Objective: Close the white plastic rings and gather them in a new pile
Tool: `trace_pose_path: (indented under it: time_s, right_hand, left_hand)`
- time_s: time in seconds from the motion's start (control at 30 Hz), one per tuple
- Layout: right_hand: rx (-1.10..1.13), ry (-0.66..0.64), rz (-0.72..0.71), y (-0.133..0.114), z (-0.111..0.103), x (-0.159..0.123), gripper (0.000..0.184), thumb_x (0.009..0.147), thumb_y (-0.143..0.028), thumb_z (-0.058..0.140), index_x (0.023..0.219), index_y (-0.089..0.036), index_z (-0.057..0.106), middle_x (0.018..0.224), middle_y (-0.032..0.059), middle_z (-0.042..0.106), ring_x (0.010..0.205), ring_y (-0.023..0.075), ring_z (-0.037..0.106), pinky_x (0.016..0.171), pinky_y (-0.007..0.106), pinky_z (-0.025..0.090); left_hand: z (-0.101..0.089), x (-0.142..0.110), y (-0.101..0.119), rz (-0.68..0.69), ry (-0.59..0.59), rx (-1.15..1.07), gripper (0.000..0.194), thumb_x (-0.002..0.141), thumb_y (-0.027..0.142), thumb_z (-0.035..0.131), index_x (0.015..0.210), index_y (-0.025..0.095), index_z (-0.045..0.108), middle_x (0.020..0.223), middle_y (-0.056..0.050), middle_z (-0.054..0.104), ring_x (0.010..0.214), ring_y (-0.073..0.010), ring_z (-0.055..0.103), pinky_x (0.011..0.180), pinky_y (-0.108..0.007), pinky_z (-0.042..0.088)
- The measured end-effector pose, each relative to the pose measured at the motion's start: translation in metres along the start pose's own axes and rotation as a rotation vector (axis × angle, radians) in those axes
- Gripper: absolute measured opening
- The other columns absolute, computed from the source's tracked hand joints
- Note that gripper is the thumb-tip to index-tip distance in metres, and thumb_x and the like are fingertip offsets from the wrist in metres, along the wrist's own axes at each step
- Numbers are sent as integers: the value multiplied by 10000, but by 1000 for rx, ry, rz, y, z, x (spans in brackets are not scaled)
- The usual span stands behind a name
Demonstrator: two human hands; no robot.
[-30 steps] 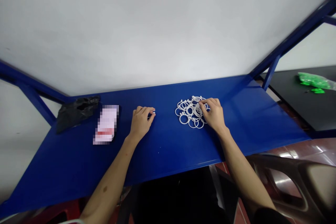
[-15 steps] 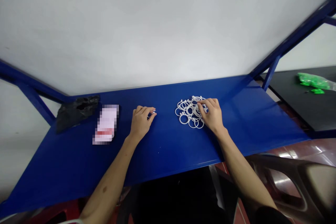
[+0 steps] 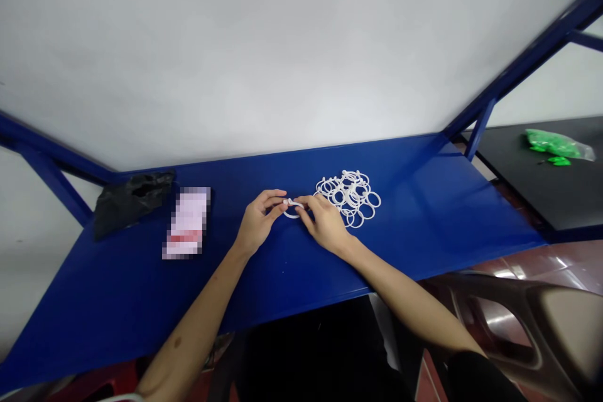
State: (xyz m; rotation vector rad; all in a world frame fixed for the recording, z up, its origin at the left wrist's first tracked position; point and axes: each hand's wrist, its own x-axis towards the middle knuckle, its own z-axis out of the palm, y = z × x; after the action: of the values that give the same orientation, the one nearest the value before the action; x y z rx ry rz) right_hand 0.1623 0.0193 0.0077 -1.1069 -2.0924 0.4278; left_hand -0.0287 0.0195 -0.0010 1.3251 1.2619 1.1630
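A white plastic ring (image 3: 291, 217) with a small knob is pinched between my two hands over the blue table (image 3: 301, 282). My left hand (image 3: 254, 223) has its thumb and fingertips at the knob. From the other side, my right hand (image 3: 327, 223) grips the ring's right edge, its fingers partly covering it. Just beyond my right hand lies a loose pile of similar white rings (image 3: 351, 196), several overlapping, partly hidden by that hand.
On the left of the table are a crumpled black plastic bag (image 3: 134, 200) and a blurred-out white and red item (image 3: 188, 220). A white wall (image 3: 282, 63) rises behind. Blue frame bars stand at both sides. A bag of green pieces (image 3: 556, 144) rests on a dark table at right.
My right hand has left the ring pile and come left to my left hand. A ring now shows between both hands; before, my left hand pinched a small white thing, mostly hidden.
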Motion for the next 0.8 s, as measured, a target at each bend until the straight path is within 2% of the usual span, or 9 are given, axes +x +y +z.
trace_pose_path:
  time_s: [0.1,0.3,0.57,0.7,0.8]
  right_hand:
    - [16,39,-5,3,4,-6,200,1030,-312,500,1126,-233,657,985,70,738,836,204,664,759,351,558]
    - [-24,53,-41,7,7,-11,213,1036,-311,492,1020,-225,686,916,66,741,756,197,621,709,333,535]
    - [-95,-19,-142,5,4,-16,316,1064,-223,369,1107,-231,682,787,48,676,746,201,558,682,324,491]
    - [-114,-17,-179,6,-1,-17,325,1058,-205,365,1147,-228,676,800,57,675,757,207,558,683,330,497]
    - [-107,17,-171,6,-8,-12,301,1051,-232,406,1181,-249,677,874,71,690,804,217,577,735,359,515]
  left_hand:
    - [6,-3,1,-31,39,-29,440,777,522,765,1068,199,701,996,-85,775,945,-233,733,872,-356,572]
    - [16,-10,-3,23,70,83,248,862,448,688,838,209,750,871,-50,764,861,-211,714,868,-358,547]
    - [17,-16,-3,174,134,339,163,886,362,655,821,255,760,847,-10,701,790,-166,671,793,-313,528]
    - [18,-16,1,247,98,389,164,902,335,643,815,254,755,807,-3,680,748,-151,655,764,-294,528]
    - [15,-13,5,317,60,461,168,923,381,640,923,262,759,890,-20,719,822,-175,657,811,-318,533]
